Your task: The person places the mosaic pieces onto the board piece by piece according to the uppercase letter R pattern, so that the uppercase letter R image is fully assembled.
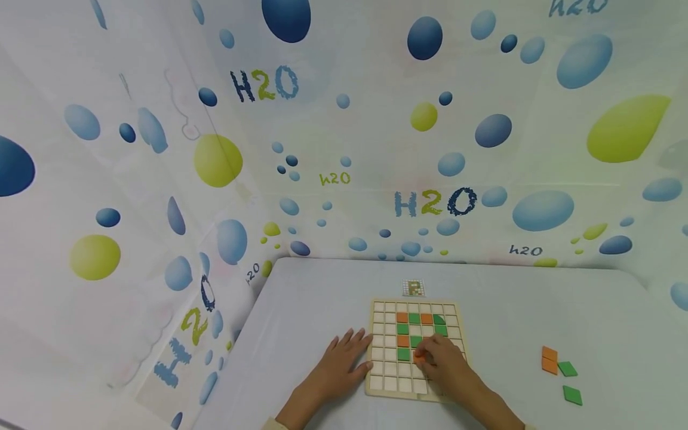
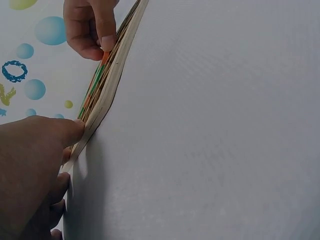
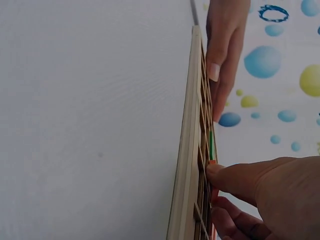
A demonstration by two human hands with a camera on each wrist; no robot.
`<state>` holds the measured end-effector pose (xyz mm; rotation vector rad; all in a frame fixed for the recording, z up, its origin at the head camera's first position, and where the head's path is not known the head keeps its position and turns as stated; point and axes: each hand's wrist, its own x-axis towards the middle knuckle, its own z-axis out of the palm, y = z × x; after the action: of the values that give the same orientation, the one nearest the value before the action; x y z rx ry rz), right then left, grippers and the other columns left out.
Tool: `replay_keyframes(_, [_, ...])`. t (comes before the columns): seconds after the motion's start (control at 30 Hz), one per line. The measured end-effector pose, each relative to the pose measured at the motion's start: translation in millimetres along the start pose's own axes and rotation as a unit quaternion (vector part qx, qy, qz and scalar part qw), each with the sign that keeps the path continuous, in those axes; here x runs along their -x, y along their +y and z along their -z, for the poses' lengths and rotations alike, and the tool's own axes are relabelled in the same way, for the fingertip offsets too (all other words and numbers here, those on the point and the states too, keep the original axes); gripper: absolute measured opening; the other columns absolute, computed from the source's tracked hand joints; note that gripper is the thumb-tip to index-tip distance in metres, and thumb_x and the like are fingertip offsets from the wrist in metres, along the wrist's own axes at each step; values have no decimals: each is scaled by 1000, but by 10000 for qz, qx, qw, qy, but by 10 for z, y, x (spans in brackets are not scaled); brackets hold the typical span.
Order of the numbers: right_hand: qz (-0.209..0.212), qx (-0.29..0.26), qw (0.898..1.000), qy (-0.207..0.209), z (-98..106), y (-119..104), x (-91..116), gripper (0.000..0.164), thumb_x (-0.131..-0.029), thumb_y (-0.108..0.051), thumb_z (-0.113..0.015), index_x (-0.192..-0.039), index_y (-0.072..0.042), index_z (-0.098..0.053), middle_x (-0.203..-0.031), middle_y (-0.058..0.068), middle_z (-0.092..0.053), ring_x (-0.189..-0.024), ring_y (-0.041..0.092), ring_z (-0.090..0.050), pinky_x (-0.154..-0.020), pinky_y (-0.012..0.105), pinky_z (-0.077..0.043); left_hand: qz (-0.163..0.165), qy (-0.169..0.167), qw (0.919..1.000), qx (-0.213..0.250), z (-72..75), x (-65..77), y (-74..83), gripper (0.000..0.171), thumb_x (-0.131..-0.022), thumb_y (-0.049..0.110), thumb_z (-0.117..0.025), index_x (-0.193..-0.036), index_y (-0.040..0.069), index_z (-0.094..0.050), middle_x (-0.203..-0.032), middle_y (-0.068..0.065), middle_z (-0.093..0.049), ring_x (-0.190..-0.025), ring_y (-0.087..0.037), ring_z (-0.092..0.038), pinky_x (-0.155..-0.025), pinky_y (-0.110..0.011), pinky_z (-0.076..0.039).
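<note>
A square wooden grid board (image 1: 381,382) lies on the table with several orange and green tiles set in its cells. My right hand (image 1: 446,364) is over the lower middle of the board. Its thumb and fingers pinch an orange tile (image 1: 418,357), partly hidden by the fingertips; the right wrist view shows this orange tile (image 3: 214,182) down at the grid. Beside it sits a green tile (image 1: 404,354). With fingers spread, my left hand (image 1: 344,361) rests at the board's left edge, fingertips and thumb touching it. A small pattern card (image 1: 414,288) lies behind the board.
To the right of the board lie two loose orange tiles (image 1: 549,361), a green tile (image 1: 567,368) and another green tile (image 1: 572,395). The white table (image 1: 322,286) meets a curtain (image 1: 365,149) printed with blue and green drops at the back and left.
</note>
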<state>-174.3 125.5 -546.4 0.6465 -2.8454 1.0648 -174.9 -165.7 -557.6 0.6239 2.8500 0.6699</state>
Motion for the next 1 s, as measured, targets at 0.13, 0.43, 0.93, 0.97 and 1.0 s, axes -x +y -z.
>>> replay_keyframes(0.13, [-30,152,9998,99,-19,0,-15,17,-90,-8,-83,-95,-20,-72,-100,-7,-62,-92,11,-58,-75,25,-53,-34,5,10000,30,-4,2,-3,63,-109,53,-49,-165,25,-40,-171,-5,-37,-159,-35,-30,-126,-65,-23])
replay_keyframes(0.43, [104,164,9998,28,22,-26,1,22,-88,0,-81,-99,-17,-74,-101,-6,-62,-96,17,-62,-77,27,-56,-25,-35,10000,-41,-1,8,1,63,-109,52,-50,-165,24,-39,-171,-5,-37,-159,-35,-30,-126,-65,-24])
replay_keyframes(0.93, [111,614,9980,57,71,-39,55,17,-91,-11,-83,-100,-23,-76,-109,-7,-61,-97,13,-61,-77,31,-50,-71,34,10000,-40,-3,0,-1,62,-110,51,-49,-165,23,-40,-171,-6,-37,-159,-36,-31,-125,-66,-24])
replay_keyframes(0.97, [69,665,9978,32,87,-39,74,16,-91,-12,-82,-100,-24,-76,-110,-7,-61,-98,13,-61,-77,32,-51,-69,32,10000,-28,-2,0,1,62,-109,51,-49,-165,23,-40,-170,-6,-37,-159,-36,-31,-125,-66,-24])
replay_keyframes(1.0, [38,685,9976,3,104,-33,96,15,-92,-13,-82,-100,-24,-76,-110,-7,-61,-99,14,-62,-79,34,-51,-53,26,10000,-24,1,1,4,62,-109,51,-49,-165,23,-40,-171,-5,-37,-159,-35,-30,-125,-65,-24])
